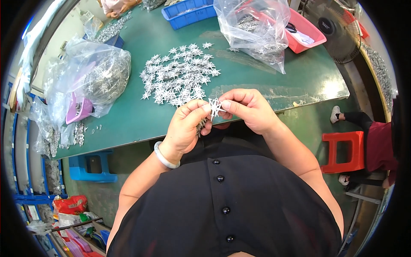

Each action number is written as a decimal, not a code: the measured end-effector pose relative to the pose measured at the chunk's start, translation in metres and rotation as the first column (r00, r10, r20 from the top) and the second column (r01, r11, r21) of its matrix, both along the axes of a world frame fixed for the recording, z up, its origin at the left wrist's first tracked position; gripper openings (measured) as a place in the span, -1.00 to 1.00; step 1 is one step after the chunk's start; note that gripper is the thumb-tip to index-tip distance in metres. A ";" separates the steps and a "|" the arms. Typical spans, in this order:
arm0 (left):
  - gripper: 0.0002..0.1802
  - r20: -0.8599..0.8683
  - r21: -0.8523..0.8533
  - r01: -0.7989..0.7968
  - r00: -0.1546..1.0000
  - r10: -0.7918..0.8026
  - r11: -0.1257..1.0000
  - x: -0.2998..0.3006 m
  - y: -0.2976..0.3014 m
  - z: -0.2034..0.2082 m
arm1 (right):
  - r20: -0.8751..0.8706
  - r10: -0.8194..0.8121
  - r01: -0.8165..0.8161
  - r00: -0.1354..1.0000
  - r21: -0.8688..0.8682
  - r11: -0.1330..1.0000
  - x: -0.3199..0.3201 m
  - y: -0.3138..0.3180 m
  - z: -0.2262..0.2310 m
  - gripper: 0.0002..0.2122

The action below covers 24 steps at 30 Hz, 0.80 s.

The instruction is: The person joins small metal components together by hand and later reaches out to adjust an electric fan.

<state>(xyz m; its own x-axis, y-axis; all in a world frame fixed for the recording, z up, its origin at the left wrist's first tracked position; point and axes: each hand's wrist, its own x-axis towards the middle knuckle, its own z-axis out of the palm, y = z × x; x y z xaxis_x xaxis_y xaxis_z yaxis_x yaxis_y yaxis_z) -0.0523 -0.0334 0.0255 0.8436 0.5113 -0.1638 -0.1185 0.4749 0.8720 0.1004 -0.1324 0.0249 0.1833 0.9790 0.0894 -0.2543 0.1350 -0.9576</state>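
Observation:
Just past the table's near edge, a small silvery-white spiky piece (215,109), shaped like a many-armed star, is pinched between both my hands. My left hand (186,122) has its thumb and forefinger on one side of it, and darker spiky bits show under the curled fingers. The thumb and forefinger of my right hand (252,109) close on the other side. Beyond my hands a heap of similar spiky pieces (180,75) lies spread on the green table (132,122).
At left stand a stuffed clear plastic bag (109,79) and a purple scoop (79,110). Farther back are a blue tray (190,16), another clear bag (252,30) and a pink basket (306,32). A red stool (343,152) and a seated person (381,141) are at right.

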 end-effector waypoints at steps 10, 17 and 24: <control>-0.89 0.078 0.678 -0.141 0.990 0.120 0.721 -0.006 -0.004 -0.009 | 0.349 -0.178 0.097 0.920 0.237 0.967 -0.005 -0.006 0.001 -0.90; -0.87 0.185 0.894 -0.228 0.972 0.147 0.386 -0.006 0.001 -0.002 | 0.469 -0.319 0.165 0.824 0.340 0.926 -0.009 -0.003 0.004 -0.90; -0.79 0.287 0.882 -0.331 0.942 0.175 0.334 -0.007 0.005 -0.003 | 0.543 -0.445 0.177 0.712 0.475 0.862 -0.015 0.002 0.003 -0.87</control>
